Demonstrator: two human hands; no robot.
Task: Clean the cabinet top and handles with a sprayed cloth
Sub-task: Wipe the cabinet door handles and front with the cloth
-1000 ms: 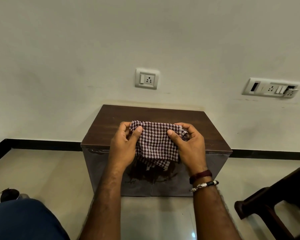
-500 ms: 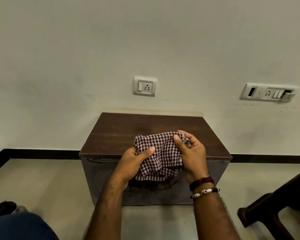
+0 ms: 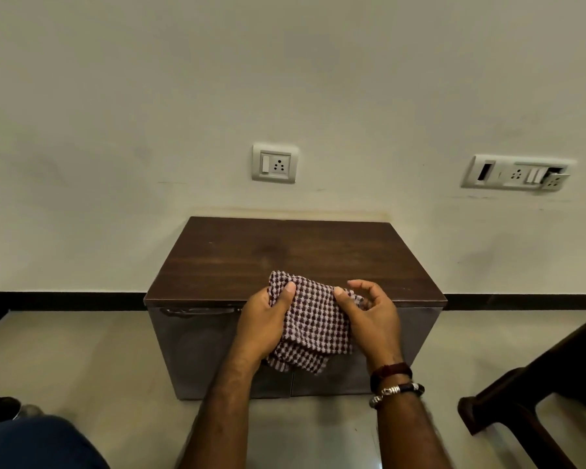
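Checked cloth (image 3: 313, 328) bunched between both hands over the cabinet top's (image 3: 285, 255) front edge, left hand (image 3: 263, 328) closed on its left side, right hand (image 3: 372, 316) half-open, thumb pinning the right; bare top lies straight ahead, equally near both.

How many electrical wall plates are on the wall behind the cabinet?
2. A small socket plate sits above the cabinet, left of its centre; a longer switch-and-socket plate is further right, beyond the cabinet's right edge. None seem hidden.
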